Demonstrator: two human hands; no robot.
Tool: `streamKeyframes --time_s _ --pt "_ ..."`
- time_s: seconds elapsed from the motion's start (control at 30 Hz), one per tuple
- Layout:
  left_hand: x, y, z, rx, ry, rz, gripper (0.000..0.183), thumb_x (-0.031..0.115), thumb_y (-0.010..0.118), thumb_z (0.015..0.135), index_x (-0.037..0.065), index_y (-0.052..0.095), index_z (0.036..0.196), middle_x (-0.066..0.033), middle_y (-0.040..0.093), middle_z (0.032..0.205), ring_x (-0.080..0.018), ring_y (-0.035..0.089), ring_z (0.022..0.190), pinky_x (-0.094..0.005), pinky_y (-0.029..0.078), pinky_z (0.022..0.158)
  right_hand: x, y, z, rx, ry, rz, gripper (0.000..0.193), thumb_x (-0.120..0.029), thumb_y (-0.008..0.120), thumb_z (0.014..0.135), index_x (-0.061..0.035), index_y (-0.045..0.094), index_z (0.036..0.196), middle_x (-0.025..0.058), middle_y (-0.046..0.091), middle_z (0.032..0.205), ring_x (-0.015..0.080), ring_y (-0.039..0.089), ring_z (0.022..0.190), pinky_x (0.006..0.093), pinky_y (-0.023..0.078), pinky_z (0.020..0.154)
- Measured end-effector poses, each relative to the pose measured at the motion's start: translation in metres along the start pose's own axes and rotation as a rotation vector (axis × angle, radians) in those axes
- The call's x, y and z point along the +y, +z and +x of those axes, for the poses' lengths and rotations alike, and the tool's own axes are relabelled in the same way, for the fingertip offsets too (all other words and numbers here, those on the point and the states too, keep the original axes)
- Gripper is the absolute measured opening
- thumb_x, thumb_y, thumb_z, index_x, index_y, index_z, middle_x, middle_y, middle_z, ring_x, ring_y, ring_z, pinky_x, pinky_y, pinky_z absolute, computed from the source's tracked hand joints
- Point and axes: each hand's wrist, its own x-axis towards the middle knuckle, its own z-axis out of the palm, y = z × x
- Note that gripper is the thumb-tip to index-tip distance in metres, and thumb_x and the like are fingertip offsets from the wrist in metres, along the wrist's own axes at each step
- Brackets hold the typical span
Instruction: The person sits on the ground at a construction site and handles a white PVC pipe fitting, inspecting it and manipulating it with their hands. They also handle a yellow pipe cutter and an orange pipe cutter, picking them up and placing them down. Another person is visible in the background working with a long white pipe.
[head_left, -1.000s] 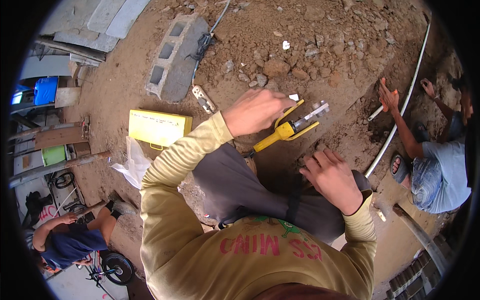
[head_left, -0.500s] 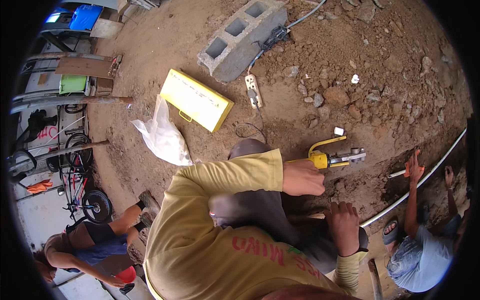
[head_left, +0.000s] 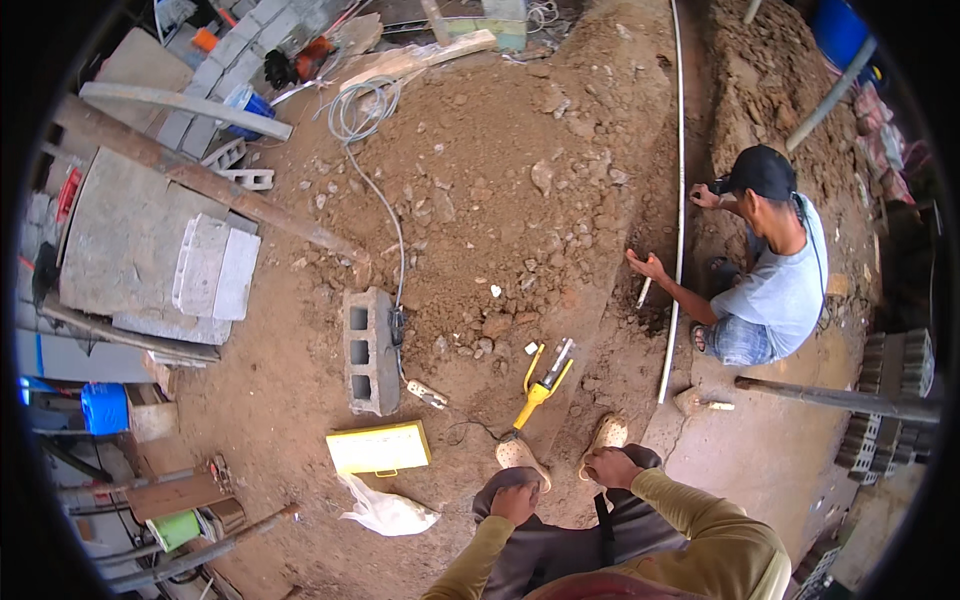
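While the person is standing on the bare dirt ground (head_left: 300,420), the left hand (head_left: 516,500) is resting on the left knee of the dark trousers (head_left: 560,545), its fingers curled together against the cloth and holding nothing. The right hand (head_left: 612,467) is lying on the right knee, fingers folded together too, with nothing in them. Both sleeves are mustard yellow.

Just ahead of the feet, a yellow-handled tool (head_left: 541,383) with a silver front end is lying on the soil, near the left shoe (head_left: 520,455) and apart from both hands. A black cable (head_left: 398,250) is running from beside a grey concrete block (head_left: 370,350) up to a coil (head_left: 358,105) farther off.

To the left of the tool, a flat yellow case (head_left: 379,447) is lying on the ground, rectangular, with a small handle on its near edge. Just below it a crumpled white plastic bag (head_left: 385,512) is sitting. Farther left, a blue container (head_left: 105,407) is standing at the edge of the view, and a green roll (head_left: 172,530) is lying among timber.

On the right, another person in a grey shirt (head_left: 785,290) is crouching in a trench, one hand near a long white pipe (head_left: 680,170) that is running along the dug earth. A stack of grey blocks (head_left: 890,400) is standing at the far right.
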Motion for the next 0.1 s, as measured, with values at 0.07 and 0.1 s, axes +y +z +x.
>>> streamKeyframes --time_s 0.07,0.1 --pt "0.001 0.017 -0.052 0.153 0.079 0.008 0.036 0.034 0.060 0.089 0.014 0.064 0.118 -0.0114 0.067 0.111 -0.0292 0.060 0.113 -0.0515 0.038 0.103 -0.012 -0.006 -0.036 0.173 0.047 0.224 0.022 -0.021 0.057 0.087 -0.0013 0.061 0.096 0.0200 0.063 0.097 0.0374 0.063 0.094 0.0469 0.052 0.083" --pt "0.003 0.016 -0.077 0.156 0.111 0.103 0.038 0.036 0.060 0.089 0.016 0.063 0.121 -0.0093 0.064 0.120 -0.0286 0.055 0.121 -0.0516 0.032 0.108 -0.022 -0.017 -0.055 0.295 0.027 0.231 0.021 -0.020 0.056 0.087 -0.0013 0.061 0.096 0.0202 0.063 0.096 0.0375 0.062 0.094 0.0467 0.051 0.083"
